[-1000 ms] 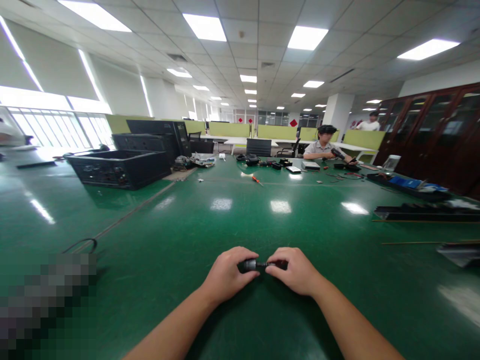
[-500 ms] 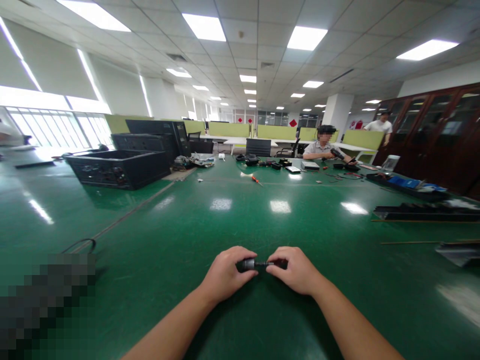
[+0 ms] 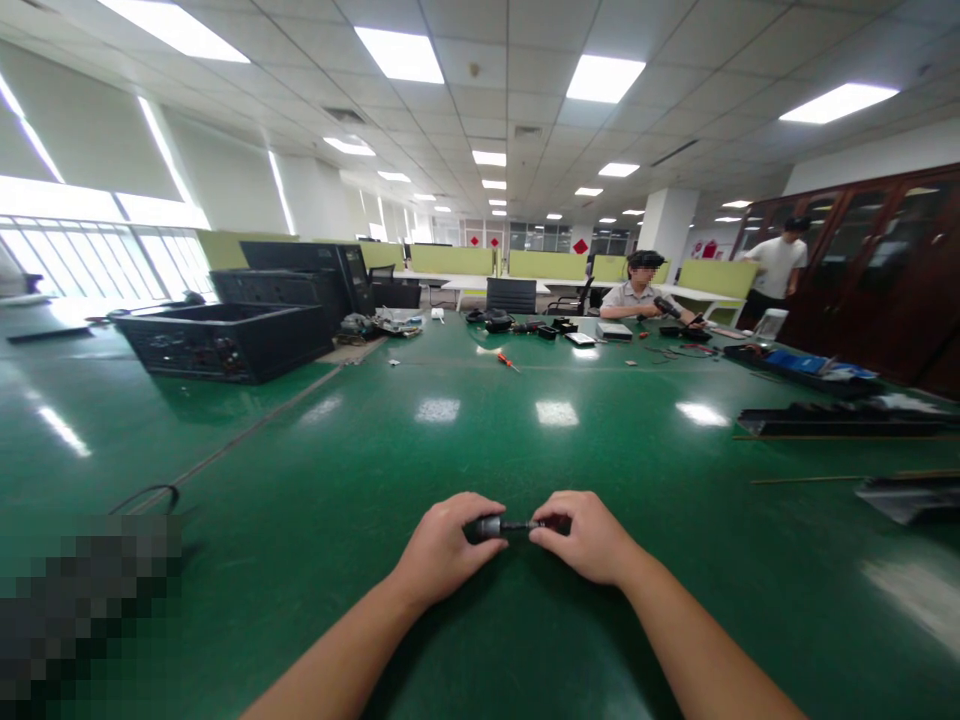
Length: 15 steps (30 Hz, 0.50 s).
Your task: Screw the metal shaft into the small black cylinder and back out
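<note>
My left hand (image 3: pixel 455 548) is curled around a dark cylinder with a grey metallic collar (image 3: pixel 489 527), low over the green table. From that collar a thin dark rod (image 3: pixel 516 526) runs sideways to my right hand. My right hand (image 3: pixel 589 537) is closed, thumb and fingers pinching the rod's other end. Behind those fingertips shows part of a dark, reddish-brown piece (image 3: pixel 556 523), mostly hidden by the hand. What kind of tool or part this is, I cannot make out.
An orange screwdriver (image 3: pixel 508 363) lies farther out on the green table (image 3: pixel 480 440). At left stand black computer cases (image 3: pixel 247 335); a pixelated dark object (image 3: pixel 90 590) lies nearer. Black metal channels (image 3: pixel 840 418) are at right. Across the table a person (image 3: pixel 641 290) holds a dark tool.
My left hand has shifted slightly left, and more of the rod shows between my hands. In the background, a standing person has moved to the right. The view has turned slightly.
</note>
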Motion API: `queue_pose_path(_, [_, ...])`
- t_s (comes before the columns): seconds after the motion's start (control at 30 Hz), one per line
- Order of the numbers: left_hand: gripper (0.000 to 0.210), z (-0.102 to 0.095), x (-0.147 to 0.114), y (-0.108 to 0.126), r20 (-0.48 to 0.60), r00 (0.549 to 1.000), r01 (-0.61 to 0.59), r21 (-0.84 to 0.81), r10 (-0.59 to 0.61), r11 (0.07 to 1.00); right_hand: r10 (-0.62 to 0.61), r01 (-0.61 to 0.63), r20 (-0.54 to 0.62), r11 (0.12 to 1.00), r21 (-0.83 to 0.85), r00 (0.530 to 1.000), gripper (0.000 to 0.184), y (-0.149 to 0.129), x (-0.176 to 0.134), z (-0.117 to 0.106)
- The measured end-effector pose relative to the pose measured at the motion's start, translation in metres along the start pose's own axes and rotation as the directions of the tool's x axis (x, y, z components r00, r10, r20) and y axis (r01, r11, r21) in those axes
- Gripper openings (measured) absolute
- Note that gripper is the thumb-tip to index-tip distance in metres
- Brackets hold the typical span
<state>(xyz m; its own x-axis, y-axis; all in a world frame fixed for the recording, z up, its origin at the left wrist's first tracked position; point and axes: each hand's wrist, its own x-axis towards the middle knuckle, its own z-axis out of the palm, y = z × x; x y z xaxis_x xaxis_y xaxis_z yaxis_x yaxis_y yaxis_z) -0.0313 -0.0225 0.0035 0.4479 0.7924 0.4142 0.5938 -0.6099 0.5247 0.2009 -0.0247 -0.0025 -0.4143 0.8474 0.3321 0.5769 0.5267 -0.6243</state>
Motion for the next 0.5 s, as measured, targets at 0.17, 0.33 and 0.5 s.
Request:
queue_pose_path(0.17, [0.028,-0.002,0.0011,0.0009,0.002,1.0,0.009,0.01,-0.009,1.0,0.005,-0.005,-0.001,1.0,-0.004,1.0,0.014,0.0,0.0004,-0.0009])
queue_pose_path(0.33, [0.027,-0.0033,0.0013,0.0015,0.002,1.0,0.011,0.012,-0.011,1.0,0.016,-0.016,-0.007,1.0,-0.009,1.0,0.014,-0.0001,0.001,-0.002])
queue_pose_path(0.5, [0.028,-0.0032,0.0014,0.0,0.0,1.0,0.019,0.015,-0.019,1.0,0.047,-0.047,0.003,0.999,-0.018,0.999,0.015,-0.002,0.0013,-0.0046])
